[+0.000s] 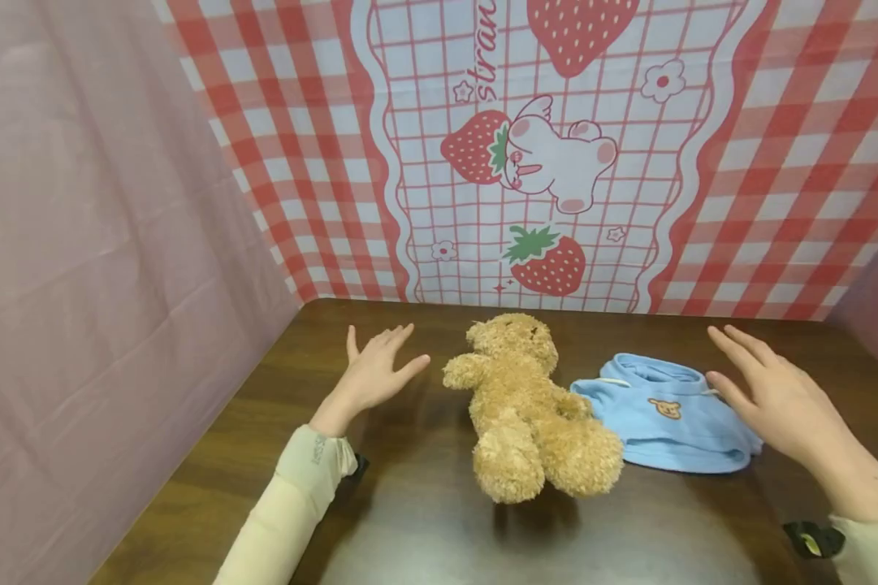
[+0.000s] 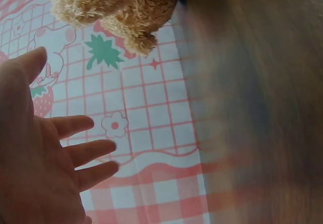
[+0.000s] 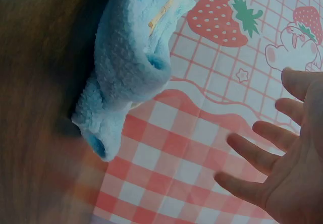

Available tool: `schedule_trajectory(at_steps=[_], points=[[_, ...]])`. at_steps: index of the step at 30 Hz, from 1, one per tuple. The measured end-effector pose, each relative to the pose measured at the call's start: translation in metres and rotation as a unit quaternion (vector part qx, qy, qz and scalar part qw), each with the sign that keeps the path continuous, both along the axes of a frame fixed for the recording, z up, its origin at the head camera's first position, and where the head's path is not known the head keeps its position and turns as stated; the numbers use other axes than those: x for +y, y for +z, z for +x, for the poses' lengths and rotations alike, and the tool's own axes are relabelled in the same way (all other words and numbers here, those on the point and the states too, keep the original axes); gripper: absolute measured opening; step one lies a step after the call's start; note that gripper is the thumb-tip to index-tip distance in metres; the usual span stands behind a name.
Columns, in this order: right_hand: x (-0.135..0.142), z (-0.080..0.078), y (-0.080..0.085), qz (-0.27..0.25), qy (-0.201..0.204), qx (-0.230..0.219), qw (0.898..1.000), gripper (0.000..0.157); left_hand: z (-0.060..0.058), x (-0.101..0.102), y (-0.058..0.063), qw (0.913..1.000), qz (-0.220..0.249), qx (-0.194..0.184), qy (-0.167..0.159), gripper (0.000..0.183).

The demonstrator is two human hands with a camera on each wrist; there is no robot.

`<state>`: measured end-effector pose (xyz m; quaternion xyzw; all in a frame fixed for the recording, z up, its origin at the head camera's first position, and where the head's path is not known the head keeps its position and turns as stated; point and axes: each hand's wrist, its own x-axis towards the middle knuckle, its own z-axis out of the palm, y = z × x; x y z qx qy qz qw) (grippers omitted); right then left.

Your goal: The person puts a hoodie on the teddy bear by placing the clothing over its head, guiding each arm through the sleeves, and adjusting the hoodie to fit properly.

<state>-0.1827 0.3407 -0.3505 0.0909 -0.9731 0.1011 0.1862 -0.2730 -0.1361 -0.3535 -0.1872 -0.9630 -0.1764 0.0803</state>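
A fluffy tan teddy bear (image 1: 512, 398) lies on its back on the dark wooden table, head toward the far edge. To its right a small light-blue hoodie (image 1: 672, 422) with a bear patch and white drawstrings lies flat. My left hand (image 1: 369, 378) is left of the bear, fingers spread, holding nothing. In the left wrist view the same hand (image 2: 50, 153) is apart from the bear (image 2: 121, 9). At the hoodie's right side hovers my right hand (image 1: 782, 398), fingers extended. The right wrist view shows that hand (image 3: 282, 158) apart from the fuzzy hoodie (image 3: 126, 57).
The brown table (image 1: 424, 520) reaches back to a hanging red-and-white checked cloth (image 1: 314, 146) with strawberry prints. A pale pink curtain (image 1: 102, 244) hangs along the left side. Dark straps sit at both wrists.
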Motion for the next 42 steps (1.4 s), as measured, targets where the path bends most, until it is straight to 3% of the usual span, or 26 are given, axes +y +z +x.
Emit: schedule_trajectory(at_steps=[8, 15, 24, 31, 38, 42], points=[[0.001, -0.009, -0.001, 0.001, -0.048, -0.038, 0.998, 0.072, -0.004, 0.009, 0.005, 0.9995, 0.027, 0.012, 0.015, 0.057], [0.010, -0.017, -0.009, 0.002, -0.072, -0.076, 0.994, 0.058, -0.007, 0.021, 0.015, 0.9979, 0.059, 0.025, 0.001, 0.034], [0.019, -0.029, -0.017, -0.030, -0.038, -0.170, 0.984, 0.081, -0.005, 0.048, 0.031, 0.9950, 0.092, 0.017, -0.033, 0.024], [0.023, -0.034, -0.026, -0.071, -0.030, -0.221, 0.972, 0.096, -0.005, 0.074, 0.038, 0.9948, 0.051, 0.011, -0.088, 0.024], [0.033, -0.032, -0.032, -0.085, -0.022, -0.228, 0.970, 0.093, 0.000, 0.103, 0.039, 0.9930, -0.005, -0.010, -0.117, 0.029], [0.034, -0.031, -0.036, -0.094, -0.013, -0.230, 0.969, 0.090, 0.005, 0.115, 0.037, 0.9916, -0.002, -0.017, -0.128, 0.029]])
